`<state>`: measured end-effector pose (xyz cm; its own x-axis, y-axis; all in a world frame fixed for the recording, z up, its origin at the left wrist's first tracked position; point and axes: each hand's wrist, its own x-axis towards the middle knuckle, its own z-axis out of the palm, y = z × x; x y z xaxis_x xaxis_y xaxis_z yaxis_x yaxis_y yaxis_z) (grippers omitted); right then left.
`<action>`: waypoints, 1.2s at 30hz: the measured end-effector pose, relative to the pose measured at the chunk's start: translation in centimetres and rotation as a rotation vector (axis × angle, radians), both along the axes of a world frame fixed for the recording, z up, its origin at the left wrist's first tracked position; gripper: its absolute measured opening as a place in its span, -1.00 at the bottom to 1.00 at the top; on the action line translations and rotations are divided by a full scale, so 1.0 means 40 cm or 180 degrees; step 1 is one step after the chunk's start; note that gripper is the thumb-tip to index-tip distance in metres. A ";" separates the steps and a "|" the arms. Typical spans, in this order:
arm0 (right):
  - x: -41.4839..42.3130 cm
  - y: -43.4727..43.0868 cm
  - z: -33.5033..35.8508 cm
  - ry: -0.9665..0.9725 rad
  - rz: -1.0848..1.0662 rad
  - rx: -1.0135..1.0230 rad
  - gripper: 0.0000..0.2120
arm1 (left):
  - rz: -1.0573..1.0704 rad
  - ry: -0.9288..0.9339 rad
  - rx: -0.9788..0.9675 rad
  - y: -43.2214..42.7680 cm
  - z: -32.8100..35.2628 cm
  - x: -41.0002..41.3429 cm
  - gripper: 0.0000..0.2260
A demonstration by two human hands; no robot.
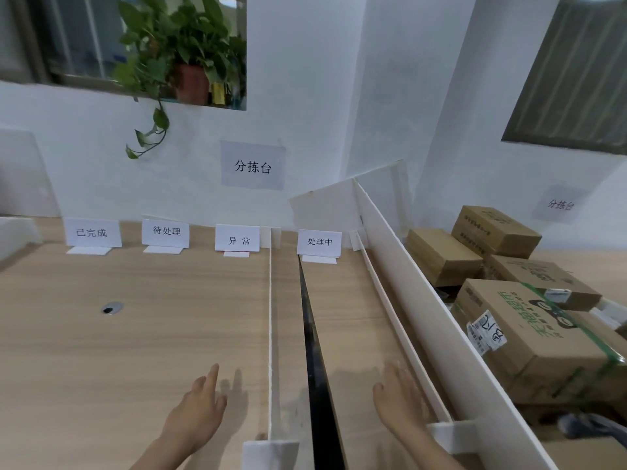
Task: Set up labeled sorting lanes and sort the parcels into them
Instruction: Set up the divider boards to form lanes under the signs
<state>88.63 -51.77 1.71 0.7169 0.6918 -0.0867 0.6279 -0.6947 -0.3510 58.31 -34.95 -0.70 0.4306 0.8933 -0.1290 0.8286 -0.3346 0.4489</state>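
open desktop lies left of the thin upright divider; a narrow lane runs between it and the low strip. the tall white partition walls off the stacked parcels, and label cards stand along the back edge.

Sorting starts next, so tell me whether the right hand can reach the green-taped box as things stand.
Probably not straight across. The right hand lies low over the desk, and the tall white partition stands between it and the green-taped box. Going over its top edge looks possible.
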 end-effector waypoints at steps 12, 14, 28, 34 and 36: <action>-0.123 0.024 0.117 -0.0046 0.0611 0.0818 -0.56 | 0.0244 -0.0010 0.0356 -0.088 0.102 -0.125 -0.50; -0.153 0.007 0.143 0.0056 0.0779 0.1063 -0.63 | 0.0315 0.0024 0.0414 -0.117 0.122 -0.152 -0.50; -0.382 0.001 0.204 0.0436 0.1617 0.1353 -0.77 | 0.1005 -0.0036 0.0773 -0.314 0.265 -0.356 -0.52; -0.536 0.044 0.246 0.0468 0.1981 0.1293 -0.58 | 0.1291 -0.0092 0.0873 -0.357 0.304 -0.492 -0.52; -0.596 0.059 0.262 0.0447 0.2096 0.1367 -0.60 | 0.1393 -0.0116 0.0910 -0.362 0.318 -0.544 -0.53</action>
